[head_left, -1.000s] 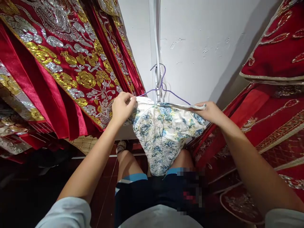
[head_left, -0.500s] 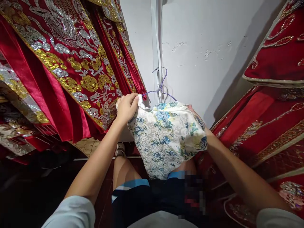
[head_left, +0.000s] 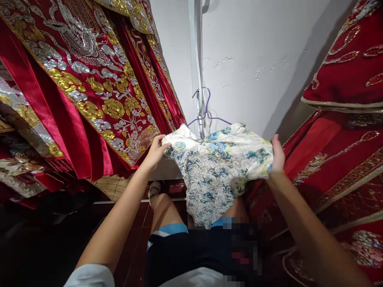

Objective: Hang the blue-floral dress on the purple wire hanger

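Two sleeves of the floral top (head_left: 215,171) stood spread apart in the head view, the garment hanging on a purple hanger (head_left: 206,113) before a pale wall (head_left: 248,83). The left grip (head_left: 155,152) had thumb and fingers closed on one sleeve's edge; the right grip (head_left: 277,154) lay at the other sleeve's end, fingers raised — blurred, so whether it pinched the cloth could not be told. Good handling seemed to call for light, equal outward tension, enough to ease the wrinkled front without dragging the neckline off the hanger's arms. Small movements looked wiser on the right — the beaded red clothing (head_left: 323,131) nearby might snag fabric.
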Demonstrator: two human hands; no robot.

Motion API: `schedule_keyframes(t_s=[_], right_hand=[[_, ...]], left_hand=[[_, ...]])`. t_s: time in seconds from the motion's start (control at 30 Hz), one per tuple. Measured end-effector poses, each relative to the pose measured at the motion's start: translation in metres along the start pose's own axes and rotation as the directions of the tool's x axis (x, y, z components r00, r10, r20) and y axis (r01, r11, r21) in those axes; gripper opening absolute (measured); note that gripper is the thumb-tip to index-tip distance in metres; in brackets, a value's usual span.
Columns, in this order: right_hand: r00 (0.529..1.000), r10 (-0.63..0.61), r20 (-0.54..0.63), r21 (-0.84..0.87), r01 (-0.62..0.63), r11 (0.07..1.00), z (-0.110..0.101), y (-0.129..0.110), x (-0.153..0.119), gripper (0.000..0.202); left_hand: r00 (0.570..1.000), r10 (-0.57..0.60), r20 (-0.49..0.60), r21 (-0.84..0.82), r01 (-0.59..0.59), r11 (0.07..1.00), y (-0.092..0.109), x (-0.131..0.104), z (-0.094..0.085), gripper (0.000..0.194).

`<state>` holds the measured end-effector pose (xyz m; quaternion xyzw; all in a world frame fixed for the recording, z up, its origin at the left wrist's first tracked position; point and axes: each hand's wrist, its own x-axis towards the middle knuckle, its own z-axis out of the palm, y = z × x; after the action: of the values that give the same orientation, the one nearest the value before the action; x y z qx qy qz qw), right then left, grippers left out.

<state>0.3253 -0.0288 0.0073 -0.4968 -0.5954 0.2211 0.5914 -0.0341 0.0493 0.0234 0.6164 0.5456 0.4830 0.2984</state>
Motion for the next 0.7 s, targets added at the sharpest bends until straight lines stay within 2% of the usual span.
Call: schedule_keyframes(t_s=[0.03,0.1,0.2,0.3,0.37,0.4,0.43,0.5,0.57,0.6,0.7], right_hand=[[0.997,0.069,-0.038,0.113,-0.064,0.991,-0.004,-0.006,0.000,0.064],[0.985,0.163,-0.060,0.275,-0.141,0.951,-0.013,-0.022,0.002,0.044],[0.974,0.179,-0.135,0.323,-0.128,0.938,-0.025,-0.050,0.005,0.023],[0.941,0.228,-0.251,0.381,-0.121,0.917,-0.034,-0.070,-0.002,0.021],[0.929,0.253,-0.270,0.390,-0.135,0.911,-0.036,-0.076,-0.018,0.019],[0.934,0.262,-0.242,0.393,-0.153,0.907,-0.035,-0.076,-0.029,0.019],[0.943,0.275,-0.189,0.397,-0.183,0.900,-0.034,-0.076,-0.044,0.023],[0.953,0.294,0.072,0.426,-0.295,0.855,-0.026,-0.074,-0.075,0.040],[0.908,0.286,0.308,0.428,-0.400,0.810,-0.013,-0.072,-0.104,0.053],[0.877,0.238,0.418,0.433,-0.422,0.796,-0.006,-0.072,-0.115,0.059],[0.742,0.047,0.669,0.440,-0.446,0.780,0.019,-0.080,-0.128,0.067]], left_hand=[[0.997,-0.078,0.020,-0.123,0.080,0.989,0.000,-0.002,0.000,0.056],[0.991,-0.129,0.024,-0.282,0.131,0.951,0.006,-0.005,0.000,0.060],[0.999,-0.033,-0.021,-0.312,0.025,0.950,0.027,-0.006,-0.004,0.063],[0.979,0.205,-0.005,-0.132,-0.204,0.970,0.051,-0.008,-0.010,0.068],[0.923,0.384,0.010,0.075,-0.384,0.920,0.062,-0.012,-0.012,0.076],[0.893,0.450,0.003,0.184,-0.443,0.877,0.065,-0.014,-0.011,0.082],[0.867,0.499,-0.008,0.286,-0.476,0.832,0.066,-0.016,-0.010,0.088],[0.829,0.559,0.002,0.436,-0.504,0.746,0.062,-0.021,-0.003,0.089],[0.797,0.595,0.104,0.490,-0.562,0.666,0.050,-0.025,0.008,0.077],[0.775,0.608,0.175,0.482,-0.606,0.633,0.042,-0.026,0.014,0.071],[0.721,0.622,0.307,0.366,-0.692,0.622,0.016,-0.030,0.039,0.057]])
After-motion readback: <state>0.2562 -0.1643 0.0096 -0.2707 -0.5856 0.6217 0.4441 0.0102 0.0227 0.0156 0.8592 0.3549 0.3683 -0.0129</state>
